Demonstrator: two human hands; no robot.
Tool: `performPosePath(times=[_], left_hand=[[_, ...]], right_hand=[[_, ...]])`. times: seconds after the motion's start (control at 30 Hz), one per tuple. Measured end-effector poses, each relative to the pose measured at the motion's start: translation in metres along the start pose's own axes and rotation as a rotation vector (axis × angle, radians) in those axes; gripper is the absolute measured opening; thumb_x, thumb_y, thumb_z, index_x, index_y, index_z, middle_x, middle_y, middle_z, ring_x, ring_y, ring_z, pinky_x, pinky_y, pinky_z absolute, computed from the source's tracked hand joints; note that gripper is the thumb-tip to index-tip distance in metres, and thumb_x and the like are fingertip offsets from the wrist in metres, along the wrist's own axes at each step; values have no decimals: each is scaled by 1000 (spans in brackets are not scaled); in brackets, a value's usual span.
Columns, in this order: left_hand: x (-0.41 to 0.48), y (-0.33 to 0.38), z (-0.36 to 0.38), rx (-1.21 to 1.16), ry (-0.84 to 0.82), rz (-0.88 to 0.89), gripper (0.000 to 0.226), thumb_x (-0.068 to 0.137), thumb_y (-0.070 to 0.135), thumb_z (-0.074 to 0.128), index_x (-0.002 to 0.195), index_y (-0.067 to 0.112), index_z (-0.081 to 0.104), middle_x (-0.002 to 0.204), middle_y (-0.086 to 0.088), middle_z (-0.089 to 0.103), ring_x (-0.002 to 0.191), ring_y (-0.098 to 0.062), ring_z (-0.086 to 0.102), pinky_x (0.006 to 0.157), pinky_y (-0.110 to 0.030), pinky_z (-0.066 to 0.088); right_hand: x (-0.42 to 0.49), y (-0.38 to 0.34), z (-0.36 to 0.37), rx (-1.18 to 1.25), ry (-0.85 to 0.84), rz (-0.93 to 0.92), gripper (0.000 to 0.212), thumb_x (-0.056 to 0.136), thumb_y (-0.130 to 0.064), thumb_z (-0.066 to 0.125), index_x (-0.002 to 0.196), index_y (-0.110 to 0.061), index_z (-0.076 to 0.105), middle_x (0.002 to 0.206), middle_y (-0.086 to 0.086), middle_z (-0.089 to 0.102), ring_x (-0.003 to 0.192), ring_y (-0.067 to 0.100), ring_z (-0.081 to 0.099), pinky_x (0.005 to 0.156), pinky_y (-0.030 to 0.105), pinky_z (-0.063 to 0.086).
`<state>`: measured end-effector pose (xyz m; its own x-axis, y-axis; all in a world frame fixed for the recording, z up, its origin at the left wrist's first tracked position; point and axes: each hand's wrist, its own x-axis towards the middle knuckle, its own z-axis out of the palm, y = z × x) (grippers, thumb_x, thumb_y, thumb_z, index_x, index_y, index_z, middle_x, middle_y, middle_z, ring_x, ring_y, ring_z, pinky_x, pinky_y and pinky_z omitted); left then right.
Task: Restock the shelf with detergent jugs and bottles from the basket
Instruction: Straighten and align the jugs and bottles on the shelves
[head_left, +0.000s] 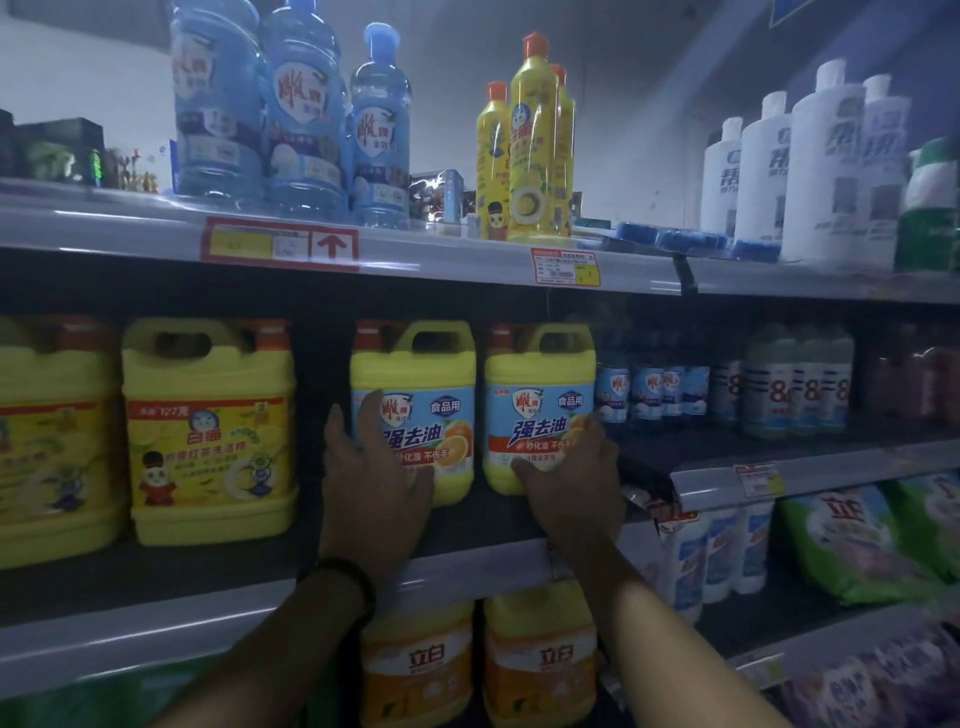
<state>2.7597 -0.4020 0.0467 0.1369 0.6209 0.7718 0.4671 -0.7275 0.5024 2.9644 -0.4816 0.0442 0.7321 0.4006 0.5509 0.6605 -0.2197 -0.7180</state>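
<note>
My left hand (374, 478) flat, fingers (337, 441) spread, on left jug (415, 374); right hand (576, 483) wraps right jug (540, 379). Both on shelf (156, 618); gap alongside unfilled.

— What stands on the middle grey metal shelf (156, 638)?
— Yellow plastic handled jugs: two big yellow-labelled jugs (208, 431) on the left, two blue-labelled jugs (415, 410) on the right, with a gap between the pairs.
— And the upper shelf (415, 253)?
— Clear blue bottles (306, 114), yellow orange-capped bottles (537, 145), white bottles (831, 156).
</note>
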Motion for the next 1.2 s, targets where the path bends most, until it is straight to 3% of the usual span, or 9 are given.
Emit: performPosePath(times=[0.07,0.17,0.3,0.57,0.8,0.87,0.97,1.03,1.2], left_hand=[[2,-4,1,-143,-17,-52,105,87,15,81,159,36,9,154,-16,30,132,-35,48,105,-55,53],[1,-3,0,-144,-27,-49,106,89,13,79,160,38,5,150,-14,35,129,-34,50,104,-56,53],[-2,1,5,26,-53,48,100,95,24,75,162,36,1,151,-18,32,126,-38,53,100,-55,55],[-1,-10,14,78,-109,100,101,98,33,69,163,40,-8,161,-18,21,129,-39,57,98,-55,59],[-1,4,4,186,-116,52,95,93,34,69,163,29,5,165,-24,17,138,-46,45,108,-57,51],[-2,9,-10,182,-91,83,84,89,31,70,158,21,23,162,-23,21,137,-44,41,107,-56,50],[-7,5,-41,227,-68,270,61,87,37,70,139,15,47,146,-16,42,126,-36,47,99,-51,52],[-14,-6,-69,260,-56,422,45,89,36,68,128,16,57,134,-9,52,119,-29,51,95,-43,50],[-20,-63,-152,387,5,544,26,87,27,70,110,15,67,117,-7,61,105,-30,54,85,-41,44]], right_hand=[[0,1,0,-8,0,-4,118,80,-58,84,166,-19,14,156,11,40,140,37,49,100,52,52],[-3,1,0,-16,5,-11,115,83,-57,81,168,-19,12,159,10,38,143,36,48,103,51,50],[-2,0,-2,-8,-6,-7,117,82,-61,79,168,-20,12,162,8,37,144,35,47,103,50,49],[1,1,1,-14,-59,-3,129,77,-71,78,169,-21,2,168,7,31,147,36,45,108,55,47],[1,1,0,-33,-87,-2,129,79,-72,77,169,-22,-1,171,10,27,150,37,40,113,58,46],[-4,-4,-2,-25,-46,-3,119,83,-63,79,168,-17,10,165,17,32,148,40,41,112,58,46],[-23,-14,-2,45,154,-134,76,90,-31,78,151,-4,43,144,23,47,131,41,50,107,52,49],[-42,-31,1,93,239,-270,51,92,-24,73,136,-5,55,132,18,56,123,35,54,102,50,51],[-102,-107,29,354,83,-409,25,93,-30,60,114,-15,61,106,1,60,98,19,58,84,36,49]])
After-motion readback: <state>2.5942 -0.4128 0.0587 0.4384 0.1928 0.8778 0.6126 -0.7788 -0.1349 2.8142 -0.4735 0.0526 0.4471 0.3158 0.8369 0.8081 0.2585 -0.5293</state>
